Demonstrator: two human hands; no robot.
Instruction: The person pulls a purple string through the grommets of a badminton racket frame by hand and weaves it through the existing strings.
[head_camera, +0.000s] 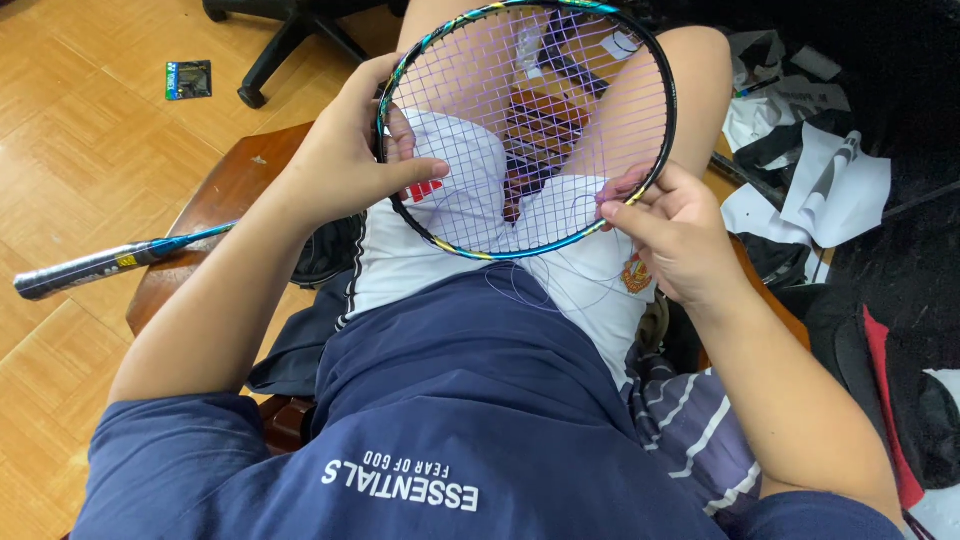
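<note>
- Purple strings cross the oval head of a badminton racket; its frame is dark with teal and yellow flecks, and it lies over my lap, above white shorts.
- My left hand is closed on the left side of the frame, thumb laid across the strings on top, fingers curled behind the string bed.
- My right hand is closed at the lower right of the frame, fingertips pinched together right at the rim. I take it to be pinching the thin string there, though I cannot make out the strand between the fingers.
- Loose string trails from the bottom of the frame in loops over the shorts and the hem of my navy shirt.
- I sit on a brown wooden chair, whose seat shows at my left.
- A second racket lies beside my left forearm, its grey wrapped grip out over the wooden floor and its blue shaft running under my arm.
- A small dark and green packet lies on the floor, well apart from my hands.
- An office chair base with black legs stands at the top of the view, beyond the packet.
- At my right, white papers and dark clutter lie in a heap near my right knee.
</note>
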